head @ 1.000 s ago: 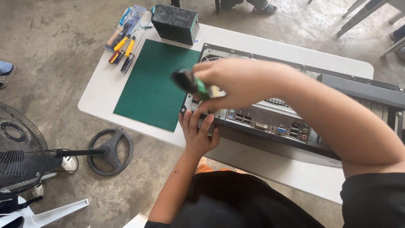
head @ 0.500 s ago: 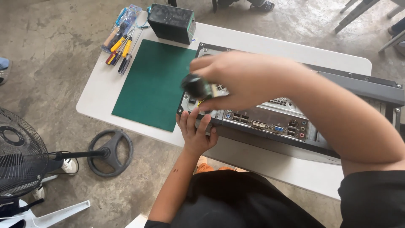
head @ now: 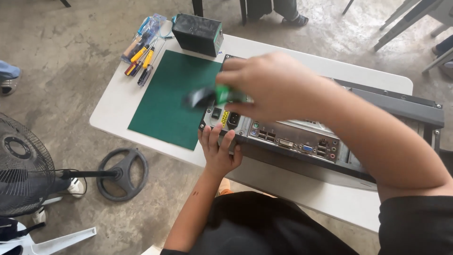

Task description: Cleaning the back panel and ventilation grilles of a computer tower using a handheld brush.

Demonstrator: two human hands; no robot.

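Nearest the camera: black shirt of the person, both forearms reaching out over the white bench (head: 118,106). Left hand (head: 218,151) lies at the near left corner of the computer case (head: 302,137), fingers spread and pressed flat against its rear panel, just under the power socket; grip apart, clamped on nothing, only bracing the case. The case lies on its side along the bench, silver port panel facing the person, rows of connectors showing, dark side panel (head: 401,101) stretching off to the right.

Right hand (head: 269,85) is raised above the left end of the case, grip together around a screwdriver (head: 214,96) with a green and black handle; the handle end sticks out left of the fist and is motion-blurred, tip hidden by the hand. It hangs over the edge between case and green cutting mat (head: 174,99).

The mat lies flat on the bench left of the case, just beside it. Beyond the mat, at the far left corner of the bench, a bunch of screwdrivers (head: 141,56) with yellow and red handles in a clear pouch, and next to them a black box-shaped power supply (head: 198,34).

On the concrete floor left: standing fan (head: 21,165) with round base (head: 122,174). Far edge: someone's shoe (head: 295,20) and chair legs.
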